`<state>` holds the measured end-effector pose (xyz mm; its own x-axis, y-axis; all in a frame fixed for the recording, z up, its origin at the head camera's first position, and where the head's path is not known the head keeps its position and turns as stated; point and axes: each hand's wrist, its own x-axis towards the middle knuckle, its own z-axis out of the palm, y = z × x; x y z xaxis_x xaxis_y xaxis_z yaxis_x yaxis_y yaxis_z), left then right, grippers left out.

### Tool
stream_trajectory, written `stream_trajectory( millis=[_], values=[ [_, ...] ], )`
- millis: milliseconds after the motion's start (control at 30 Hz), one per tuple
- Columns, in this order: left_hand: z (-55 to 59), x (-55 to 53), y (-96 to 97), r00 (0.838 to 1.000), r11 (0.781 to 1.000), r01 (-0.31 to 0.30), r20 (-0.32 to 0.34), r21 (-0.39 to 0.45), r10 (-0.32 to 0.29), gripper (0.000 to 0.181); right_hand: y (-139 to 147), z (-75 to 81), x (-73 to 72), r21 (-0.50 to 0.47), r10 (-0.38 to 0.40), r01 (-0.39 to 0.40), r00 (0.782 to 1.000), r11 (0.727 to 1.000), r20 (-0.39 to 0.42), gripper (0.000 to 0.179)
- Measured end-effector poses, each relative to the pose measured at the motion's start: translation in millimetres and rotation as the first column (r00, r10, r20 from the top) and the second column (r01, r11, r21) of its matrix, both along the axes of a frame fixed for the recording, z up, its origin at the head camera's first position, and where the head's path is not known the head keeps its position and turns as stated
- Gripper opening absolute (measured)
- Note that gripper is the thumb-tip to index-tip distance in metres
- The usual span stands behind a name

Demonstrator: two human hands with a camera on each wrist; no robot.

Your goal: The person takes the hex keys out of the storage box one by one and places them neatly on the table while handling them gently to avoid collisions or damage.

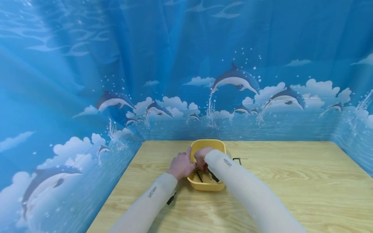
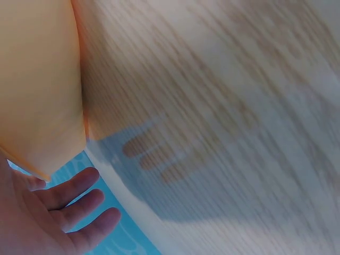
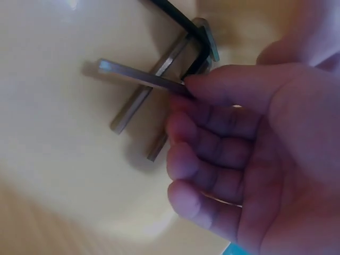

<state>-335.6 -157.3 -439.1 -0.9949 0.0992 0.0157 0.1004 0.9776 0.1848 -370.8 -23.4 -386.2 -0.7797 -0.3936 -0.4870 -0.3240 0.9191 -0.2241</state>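
A yellow plastic bin stands on the table with several hex keys in it. My left hand holds its left rim, thumb on the inner side; in the left wrist view the other fingers stretch loosely outside the wall. My right hand reaches down into the bin, partly hidden by its sleeve. Between thumb and forefinger it pinches a silver hex key. Under that lie another silver hex key and a black one, crossing each other on the bin's floor.
To the right of the bin, a hex key lies on the wood-grain table, partly behind the right sleeve. A blue dolphin-print curtain closes off the back and sides.
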Motion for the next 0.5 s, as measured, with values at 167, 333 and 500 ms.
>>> stream_trajectory(
  millis=[167,333,500],
  values=[
    [-2.7,0.1,-1.3,1.000,1.000,0.009,-0.017,-0.003,-0.009,0.077,2.9,-4.3,-9.5,-0.062,0.060,-0.055,0.996,0.997,0.069,0.036],
    [-2.6,1.0,-2.0,1.000,1.000,0.014,-0.024,0.005,-0.014,0.077,7.5,-1.4,-17.0,-0.083,0.143,-0.135,0.985,0.987,0.094,0.021],
    [-1.1,1.1,-1.6,1.000,1.000,0.018,-0.024,0.014,-0.017,0.076,18.1,6.4,-17.2,-0.154,0.186,-0.171,0.979,0.973,0.088,0.024]
  ],
)
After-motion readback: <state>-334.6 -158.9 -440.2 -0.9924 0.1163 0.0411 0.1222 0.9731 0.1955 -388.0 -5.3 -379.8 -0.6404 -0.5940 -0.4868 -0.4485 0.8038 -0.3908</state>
